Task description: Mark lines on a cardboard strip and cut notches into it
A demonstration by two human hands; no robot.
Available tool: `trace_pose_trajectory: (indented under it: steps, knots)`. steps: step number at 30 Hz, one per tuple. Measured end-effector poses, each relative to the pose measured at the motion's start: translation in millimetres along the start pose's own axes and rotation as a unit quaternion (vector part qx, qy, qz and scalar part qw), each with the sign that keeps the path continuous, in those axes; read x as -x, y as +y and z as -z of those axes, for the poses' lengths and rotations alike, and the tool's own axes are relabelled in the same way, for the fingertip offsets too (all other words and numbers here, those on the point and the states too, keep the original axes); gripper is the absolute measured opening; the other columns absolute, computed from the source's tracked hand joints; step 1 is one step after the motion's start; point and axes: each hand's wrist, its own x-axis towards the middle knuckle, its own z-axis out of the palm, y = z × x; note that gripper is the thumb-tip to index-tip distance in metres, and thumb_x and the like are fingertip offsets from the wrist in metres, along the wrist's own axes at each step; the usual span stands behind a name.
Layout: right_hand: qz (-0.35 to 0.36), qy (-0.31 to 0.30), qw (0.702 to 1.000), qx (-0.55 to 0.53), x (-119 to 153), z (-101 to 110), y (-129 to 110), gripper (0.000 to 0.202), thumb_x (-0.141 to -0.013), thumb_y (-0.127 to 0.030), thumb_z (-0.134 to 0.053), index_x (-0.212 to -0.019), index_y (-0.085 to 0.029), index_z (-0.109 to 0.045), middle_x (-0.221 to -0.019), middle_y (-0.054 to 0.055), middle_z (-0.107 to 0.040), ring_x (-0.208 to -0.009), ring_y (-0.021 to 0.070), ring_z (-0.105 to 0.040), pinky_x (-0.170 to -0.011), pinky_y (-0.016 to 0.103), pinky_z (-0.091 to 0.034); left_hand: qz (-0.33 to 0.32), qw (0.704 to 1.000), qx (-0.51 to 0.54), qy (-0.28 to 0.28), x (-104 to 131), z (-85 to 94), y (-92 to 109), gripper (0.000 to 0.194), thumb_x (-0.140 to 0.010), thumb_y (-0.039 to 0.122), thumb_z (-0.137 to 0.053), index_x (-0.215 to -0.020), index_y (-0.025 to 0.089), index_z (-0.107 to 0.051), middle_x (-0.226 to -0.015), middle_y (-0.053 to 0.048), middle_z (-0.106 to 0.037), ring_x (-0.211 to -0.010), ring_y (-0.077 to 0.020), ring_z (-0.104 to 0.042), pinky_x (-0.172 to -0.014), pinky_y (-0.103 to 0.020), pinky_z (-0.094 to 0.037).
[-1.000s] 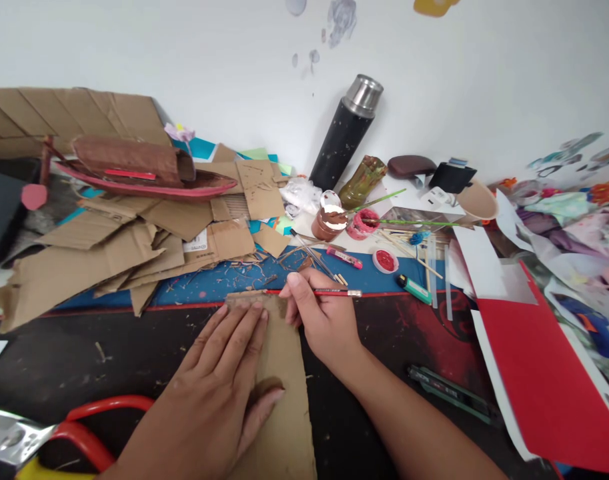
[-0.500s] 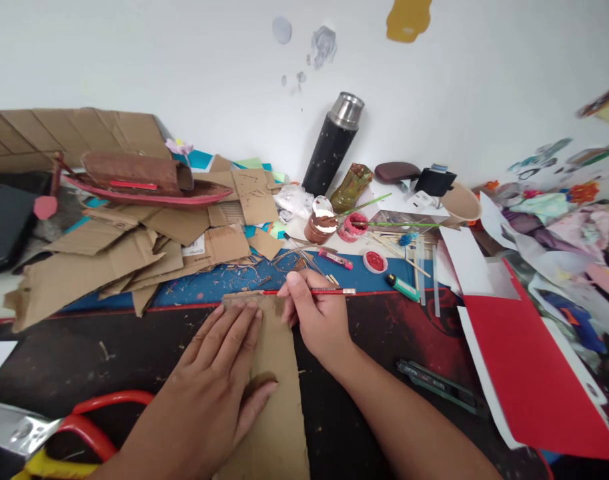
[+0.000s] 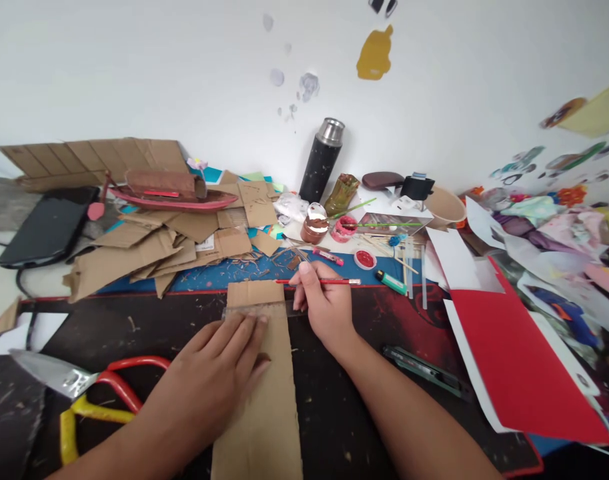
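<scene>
A long cardboard strip (image 3: 271, 427) lies upright on the dark mat, its top end beyond my hands. Across it runs a clear ruler (image 3: 254, 310). My left hand (image 3: 229, 363) rests flat over the strip, fingertips on the ruler's edge, fingers stretched out. To the right, my right hand (image 3: 324, 300) is closed round a red pencil (image 3: 341, 281), whose tip points left over the strip's right edge. The lower fingers of that hand are near the ruler's right end.
Scissors (image 3: 84, 383) lie at the left, a cutter (image 3: 427, 372) at the right beside red paper (image 3: 519, 367). Behind are cardboard scraps (image 3: 129, 257), a model boat (image 3: 174, 200), a black flask (image 3: 321, 163), paint pots (image 3: 314, 227) and a green marker (image 3: 391, 281).
The ruler now sits lower on the strip, with more cardboard showing above it. My left hand has moved down with it. The whole view has shifted slightly.
</scene>
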Motion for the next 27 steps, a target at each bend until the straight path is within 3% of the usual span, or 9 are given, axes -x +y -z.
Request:
trace_pose_trajectory:
  steps: [8, 14, 27]
  knots:
    - [0.05, -0.035, 0.996, 0.059, 0.0, 7.2, 5.0, 0.05, -0.118, -0.061, -0.06, -0.084, -0.025, -0.072, -0.057, -0.004, -0.062, -0.052, 0.0157, -0.061, -0.06, 0.029, -0.05, -0.061, 0.997, -0.034, -0.04, 8.2, 19.1, 16.3, 0.045, -0.122, 0.025, -0.042, -0.141, 0.016, -0.081, -0.122, -0.015, -0.086, -0.116, -0.0305, -0.077, -0.096, -0.043, -0.056]
    - [0.01, -0.03, 1.0, 0.0, -4.0, 5.9, 2.7, 0.055, -0.112, -0.07, -0.063, -0.084, -0.025, -0.07, -0.056, -0.005, -0.059, -0.047, 0.0143, -0.058, -0.051, 0.026, -0.046, -0.044, 0.997, -0.042, -0.054, 6.5, 18.0, 26.2, 0.041, -0.12, 0.027, -0.048, -0.14, 0.014, -0.081, -0.118, -0.016, -0.083, -0.115, -0.0311, -0.074, -0.096, -0.043, -0.052]
    - [-0.04, -0.021, 0.998, -0.038, -8.7, 4.6, 3.5, 0.065, -0.101, -0.085, -0.068, -0.081, -0.023, -0.069, -0.051, -0.005, -0.058, -0.041, 0.0125, -0.057, -0.042, 0.022, -0.041, -0.045, 0.996, -0.055, -0.056, 7.0, 23.5, 23.8, 0.041, -0.12, 0.025, -0.046, -0.144, 0.015, -0.077, -0.105, -0.011, -0.079, -0.098, -0.0285, -0.072, -0.086, -0.042, -0.052]
